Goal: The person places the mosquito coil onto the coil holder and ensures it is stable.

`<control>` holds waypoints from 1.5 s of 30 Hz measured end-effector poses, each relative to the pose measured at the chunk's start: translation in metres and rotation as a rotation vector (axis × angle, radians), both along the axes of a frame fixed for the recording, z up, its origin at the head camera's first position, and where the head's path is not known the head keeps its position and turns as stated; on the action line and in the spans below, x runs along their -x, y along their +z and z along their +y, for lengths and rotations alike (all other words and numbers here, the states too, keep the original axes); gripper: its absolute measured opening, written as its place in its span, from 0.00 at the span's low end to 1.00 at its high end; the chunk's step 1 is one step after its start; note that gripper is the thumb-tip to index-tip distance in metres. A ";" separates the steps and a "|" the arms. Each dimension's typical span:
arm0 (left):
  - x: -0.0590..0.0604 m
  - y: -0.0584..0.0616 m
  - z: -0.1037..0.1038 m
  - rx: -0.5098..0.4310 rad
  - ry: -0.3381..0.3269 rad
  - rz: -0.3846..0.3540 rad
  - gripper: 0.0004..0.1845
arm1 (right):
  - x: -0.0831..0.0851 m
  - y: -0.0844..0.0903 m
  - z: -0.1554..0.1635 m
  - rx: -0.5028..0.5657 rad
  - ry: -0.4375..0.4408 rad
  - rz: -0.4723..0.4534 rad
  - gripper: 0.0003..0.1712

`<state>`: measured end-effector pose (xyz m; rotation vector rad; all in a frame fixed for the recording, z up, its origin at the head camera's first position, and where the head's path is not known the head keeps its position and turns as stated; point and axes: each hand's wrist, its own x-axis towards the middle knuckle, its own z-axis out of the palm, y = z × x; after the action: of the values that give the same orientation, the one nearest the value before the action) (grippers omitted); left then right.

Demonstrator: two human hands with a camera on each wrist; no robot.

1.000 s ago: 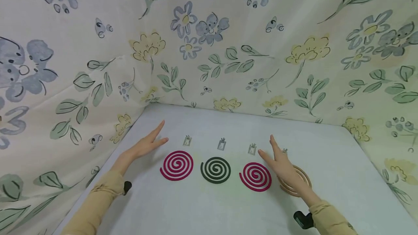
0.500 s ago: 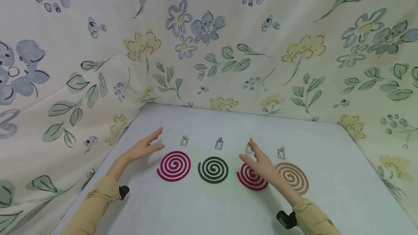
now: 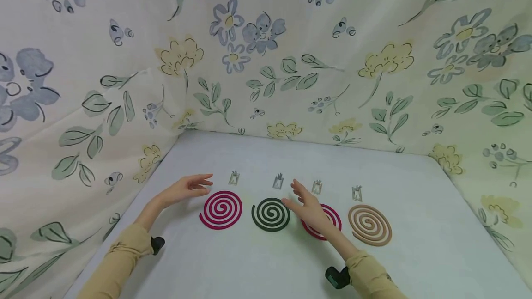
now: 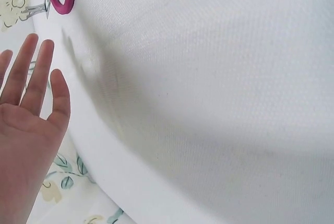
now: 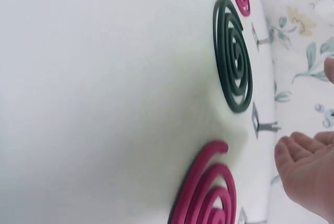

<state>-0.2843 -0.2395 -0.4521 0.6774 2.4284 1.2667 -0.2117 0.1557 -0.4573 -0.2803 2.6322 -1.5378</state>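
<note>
On the surface (image 3: 257, 266), four coils lie in a row. The right hand (image 3: 309, 209) hovers flat over the second magenta coil (image 3: 328, 225); the left hand (image 3: 184, 188) hovers beside the first magenta coil (image 3: 220, 210), toward the surface's left edge.

Nothing readable is showing up anywhere in these views. No letters, numbers, brand marks or labels are appearing on the four spiral coils, the little metal stands behind them, the white tabletop or the sleeves. The floral cloth backdrop (image 3: 266, 58) is only carrying printed flowers and leaves, no wording. The wrist views aren't turning up any print either.
</note>
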 end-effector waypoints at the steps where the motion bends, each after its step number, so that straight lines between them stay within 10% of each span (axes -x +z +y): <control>1: 0.000 0.000 -0.001 -0.004 -0.015 -0.001 0.34 | 0.000 -0.001 -0.004 0.006 0.000 0.001 0.45; 31: -0.003 -0.015 -0.004 0.050 -0.072 -0.085 0.32 | 0.006 -0.020 -0.099 0.063 0.150 0.002 0.35; 45: 0.001 -0.023 -0.001 0.090 -0.073 -0.073 0.32 | 0.002 -0.034 -0.127 -0.154 0.139 0.134 0.34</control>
<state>-0.2855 -0.2406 -0.4754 0.6768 2.3634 1.1273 -0.2138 0.0283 -0.4908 -0.5597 2.7454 -1.3100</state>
